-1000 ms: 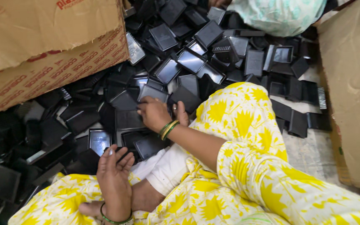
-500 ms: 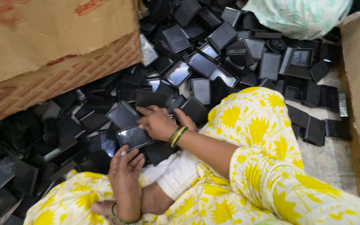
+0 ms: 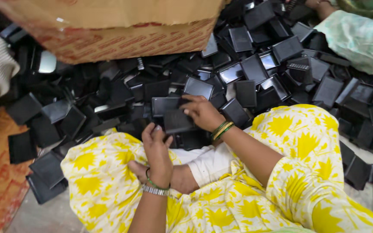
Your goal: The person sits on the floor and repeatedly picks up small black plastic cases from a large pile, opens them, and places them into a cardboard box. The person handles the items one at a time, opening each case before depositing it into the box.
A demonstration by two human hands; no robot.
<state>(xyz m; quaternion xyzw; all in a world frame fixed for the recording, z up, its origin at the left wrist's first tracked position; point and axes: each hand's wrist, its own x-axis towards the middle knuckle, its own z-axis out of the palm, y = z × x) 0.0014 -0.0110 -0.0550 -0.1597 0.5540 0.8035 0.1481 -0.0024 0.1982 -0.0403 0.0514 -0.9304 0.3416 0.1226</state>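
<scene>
Both hands have climbed closer together: the right hand now pinches a flat black square plastic tray at the heap's near edge. Left hand hovers just beside it, fingers curled, gripping nothing, above the yellow-flowered lap.

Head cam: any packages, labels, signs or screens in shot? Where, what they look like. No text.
Cardboard box: top left, over the pile, brown with faded red print on its side, top flap bent.
Black trays: flat, square, glossy plastic, heaped across the floor.
Right hand: resting on one black tray at the pile's near edge.
Left hand: just beside that tray.
No signs or screens.
</scene>
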